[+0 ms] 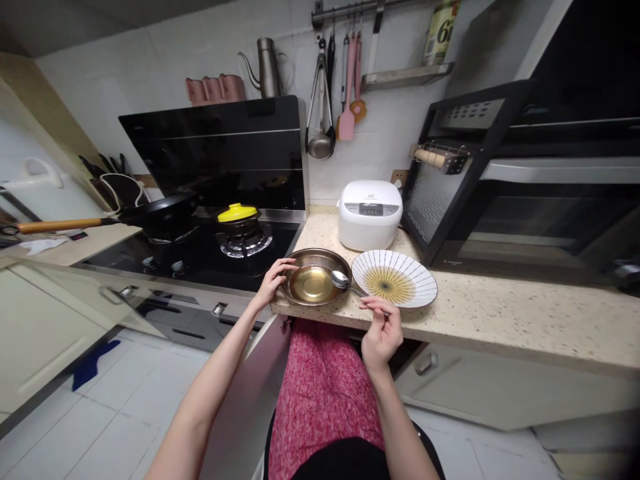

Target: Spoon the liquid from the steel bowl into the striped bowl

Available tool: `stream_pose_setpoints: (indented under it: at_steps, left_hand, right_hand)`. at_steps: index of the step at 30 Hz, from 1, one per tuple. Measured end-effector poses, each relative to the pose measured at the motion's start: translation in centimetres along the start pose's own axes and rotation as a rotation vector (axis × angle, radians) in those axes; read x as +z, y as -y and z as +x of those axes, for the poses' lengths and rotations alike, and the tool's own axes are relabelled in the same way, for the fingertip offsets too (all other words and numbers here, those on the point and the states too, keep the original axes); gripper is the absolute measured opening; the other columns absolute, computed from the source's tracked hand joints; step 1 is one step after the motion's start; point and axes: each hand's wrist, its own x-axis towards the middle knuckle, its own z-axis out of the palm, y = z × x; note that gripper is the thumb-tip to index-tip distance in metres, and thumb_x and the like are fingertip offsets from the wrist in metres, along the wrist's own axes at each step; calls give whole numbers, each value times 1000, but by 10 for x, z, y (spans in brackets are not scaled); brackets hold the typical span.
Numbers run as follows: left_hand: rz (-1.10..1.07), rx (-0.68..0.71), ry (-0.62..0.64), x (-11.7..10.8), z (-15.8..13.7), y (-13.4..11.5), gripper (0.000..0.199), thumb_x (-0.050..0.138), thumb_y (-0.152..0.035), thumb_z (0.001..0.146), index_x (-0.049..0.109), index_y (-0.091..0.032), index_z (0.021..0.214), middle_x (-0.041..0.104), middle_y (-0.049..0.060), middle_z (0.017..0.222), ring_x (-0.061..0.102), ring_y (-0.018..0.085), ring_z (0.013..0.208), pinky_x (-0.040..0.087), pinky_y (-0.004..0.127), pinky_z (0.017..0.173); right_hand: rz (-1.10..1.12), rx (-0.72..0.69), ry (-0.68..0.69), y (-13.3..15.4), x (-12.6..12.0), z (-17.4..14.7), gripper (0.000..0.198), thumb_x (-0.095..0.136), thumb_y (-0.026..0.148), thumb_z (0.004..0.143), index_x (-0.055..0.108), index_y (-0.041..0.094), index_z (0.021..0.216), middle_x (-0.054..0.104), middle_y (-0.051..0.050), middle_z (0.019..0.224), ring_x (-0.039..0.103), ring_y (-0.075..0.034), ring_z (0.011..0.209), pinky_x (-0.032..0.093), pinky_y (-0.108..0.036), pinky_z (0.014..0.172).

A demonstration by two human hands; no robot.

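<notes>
Red patterned cloth [323, 393], worn by the person, fills the bottom centre of the frame, closest to the camera, with both bare forearms rising from it toward a speckled countertop [500, 310] that crosses the middle right.

On the counter's near edge, just left of centre, sits a round metal bowl [314, 277] holding a shallow pool of yellowish liquid. Touching or nearly touching its right side is a white plate [395, 278] with thin radiating lines and a yellow centre.

Left hand [273, 280] rests on the bowl's left rim, fingers curled over the edge and gripping it.

Right hand [383, 330] sits below the plate, at the counter edge, fingers pinched closed on the handle of a metal spoon [345, 283]. The spoon's long axis runs up and to the left from those fingers: handle at lower right, bowl end resting over the right rim of the metal bowl. So the liquid lies up-left of the right hand, which is the hand working the spoon.

Behind, a white rice cooker [370, 213] stands at centre, and a black stove [200, 250] with a yellow-lidded pot [239, 220] occupies the middle left.
</notes>
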Motion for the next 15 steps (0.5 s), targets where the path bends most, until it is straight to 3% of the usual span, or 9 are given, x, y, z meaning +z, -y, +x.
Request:
stream_pose_setpoints:
  at_steps: [4,15]
  left_hand:
    - [3,0,-6,0,0,0,38,51,-26,86,78,-19,112,64,11,139,54,34,134,35,52,121]
    - [-9,4,-12,1,-1,1,38,52,-24,85,79,-19,112,64,12,138,55,34,133,37,55,121]
  right_hand:
    - [-5,-9,74,-5,12,-5,22,47,24,106,63,22,91,71,-3,90,68,-17,86,56,-34,82]
    - [-2,115,231,-20,34,0,24,47,30,106,65,21,92,69,-3,88,64,-15,77,53,-28,71]
